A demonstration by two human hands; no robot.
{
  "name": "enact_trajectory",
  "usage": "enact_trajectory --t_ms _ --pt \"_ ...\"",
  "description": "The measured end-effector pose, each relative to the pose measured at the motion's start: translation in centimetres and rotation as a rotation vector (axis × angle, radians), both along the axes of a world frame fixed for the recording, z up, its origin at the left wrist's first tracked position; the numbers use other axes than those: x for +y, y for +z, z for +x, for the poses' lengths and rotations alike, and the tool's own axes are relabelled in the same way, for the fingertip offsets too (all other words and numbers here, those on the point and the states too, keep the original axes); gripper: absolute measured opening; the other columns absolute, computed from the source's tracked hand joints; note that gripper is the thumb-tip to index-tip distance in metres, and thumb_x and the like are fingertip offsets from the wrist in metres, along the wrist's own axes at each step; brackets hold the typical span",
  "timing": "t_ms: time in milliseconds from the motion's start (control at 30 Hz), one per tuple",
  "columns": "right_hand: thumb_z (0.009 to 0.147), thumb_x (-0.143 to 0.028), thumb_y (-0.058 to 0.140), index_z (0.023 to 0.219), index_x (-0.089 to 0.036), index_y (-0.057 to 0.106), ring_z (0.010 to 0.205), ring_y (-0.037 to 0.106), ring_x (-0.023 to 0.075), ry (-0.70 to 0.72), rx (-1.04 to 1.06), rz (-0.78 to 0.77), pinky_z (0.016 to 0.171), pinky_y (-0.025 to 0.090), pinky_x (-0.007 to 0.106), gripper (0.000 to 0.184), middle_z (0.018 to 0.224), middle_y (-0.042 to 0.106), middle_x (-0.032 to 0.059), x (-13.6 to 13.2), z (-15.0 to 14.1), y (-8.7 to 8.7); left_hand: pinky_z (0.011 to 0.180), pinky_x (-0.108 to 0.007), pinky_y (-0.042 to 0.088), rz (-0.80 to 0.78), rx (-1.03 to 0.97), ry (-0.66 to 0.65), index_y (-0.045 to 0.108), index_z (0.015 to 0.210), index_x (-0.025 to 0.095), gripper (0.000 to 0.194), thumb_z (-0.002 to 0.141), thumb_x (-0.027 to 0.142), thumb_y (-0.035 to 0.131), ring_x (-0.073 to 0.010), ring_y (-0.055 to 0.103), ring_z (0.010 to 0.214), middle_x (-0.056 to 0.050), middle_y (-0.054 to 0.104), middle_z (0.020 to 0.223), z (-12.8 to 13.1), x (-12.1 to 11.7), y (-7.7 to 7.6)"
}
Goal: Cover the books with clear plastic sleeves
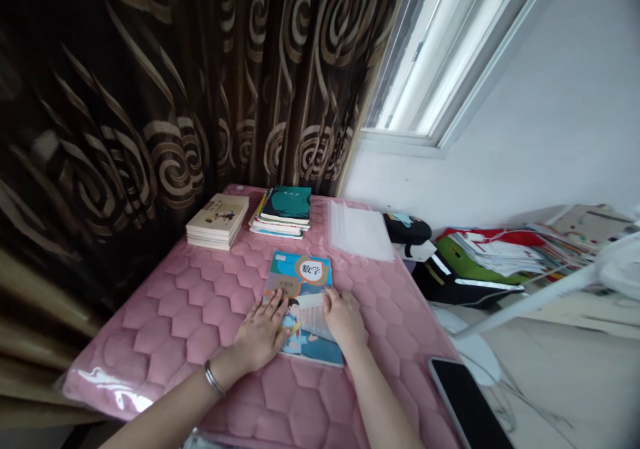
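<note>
A blue textbook (306, 282) with a red circle and a cartoon cover lies flat on the pink quilted surface (190, 302). My left hand (260, 334) rests flat on its lower left part, fingers stretched out. At the book's right edge, my right hand (344, 317) lies on the cover, its fingers bent slightly along that edge. A metal bracelet (214, 378) sits on my left wrist.
At the back stand a stack of cream books (218, 220) and a stack topped by a dark green book (286, 209). A clear plastic sleeve (359, 230) lies right of them. A dark phone (467, 402) lies at the front right. Brown curtains (150, 102) hang behind; papers (505, 249) pile at right.
</note>
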State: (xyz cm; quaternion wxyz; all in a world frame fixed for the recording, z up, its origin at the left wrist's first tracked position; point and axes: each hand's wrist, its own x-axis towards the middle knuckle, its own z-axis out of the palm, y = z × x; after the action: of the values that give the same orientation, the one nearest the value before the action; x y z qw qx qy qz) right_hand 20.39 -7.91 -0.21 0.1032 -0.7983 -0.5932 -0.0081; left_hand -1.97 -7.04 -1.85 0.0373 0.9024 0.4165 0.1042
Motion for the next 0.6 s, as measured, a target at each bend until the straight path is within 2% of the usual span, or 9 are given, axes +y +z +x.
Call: enact_trajectory --t_ms 167,267,367,467,600 --pt "0.097 -0.028 0.039 0.130 -0.022 0.056 0.099 0.062 0.0212 0.007 0.080 -0.083 0.076 0.045 0.027 0.038 0.113 0.063 0.0123 -0.6 -0.1 1.0 0.115 -0.045 0.026 -0.085 -0.030 0.016 0.029 0.149 0.022 0.059 0.096 0.046 0.035 -0.0238 0.026 0.144 -0.009 0.023 0.158 0.3 -0.1 0.5" --pt "0.097 -0.029 0.038 0.132 -0.023 0.053 0.096 0.064 0.0201 0.003 0.129 -0.103 0.073 0.046 0.027 0.039 0.113 0.065 0.0103 -1.1 0.0 1.1 0.113 -0.045 0.030 -0.109 -0.104 0.035 0.038 0.145 0.021 0.056 0.093 0.041 0.045 -0.0257 0.026 0.143 -0.010 0.026 0.157 0.3 0.0 0.5" --pt "0.097 -0.029 0.037 0.132 -0.024 0.053 0.096 0.066 0.0197 -0.004 0.155 -0.099 0.075 0.046 0.026 0.039 0.112 0.068 0.0087 -1.5 0.1 1.0 0.108 -0.045 0.037 -0.083 -0.207 0.193 0.054 0.130 0.020 0.041 0.090 0.023 0.048 -0.0261 0.041 0.132 -0.012 0.042 0.146 0.3 0.2 0.8" --pt "0.097 -0.030 0.037 0.130 -0.024 0.055 0.096 0.067 0.0199 -0.006 0.174 -0.096 0.076 0.046 0.027 0.038 0.113 0.069 0.0077 -1.6 0.3 0.9 0.102 -0.038 0.042 -0.140 -0.261 0.351 0.060 0.118 0.019 0.036 0.086 0.012 0.045 -0.0212 0.056 0.112 -0.010 0.057 0.122 0.1 0.5 1.1" --pt "0.096 -0.030 0.038 0.129 -0.025 0.055 0.096 0.067 0.0205 -0.005 0.205 -0.102 0.077 0.047 0.028 0.038 0.111 0.071 0.0066 -1.5 0.6 0.8 0.095 -0.029 0.045 -0.280 -0.323 0.371 0.058 0.118 0.018 0.040 0.085 0.003 0.042 -0.0157 0.062 0.101 -0.008 0.063 0.112 -0.1 1.1 1.6"
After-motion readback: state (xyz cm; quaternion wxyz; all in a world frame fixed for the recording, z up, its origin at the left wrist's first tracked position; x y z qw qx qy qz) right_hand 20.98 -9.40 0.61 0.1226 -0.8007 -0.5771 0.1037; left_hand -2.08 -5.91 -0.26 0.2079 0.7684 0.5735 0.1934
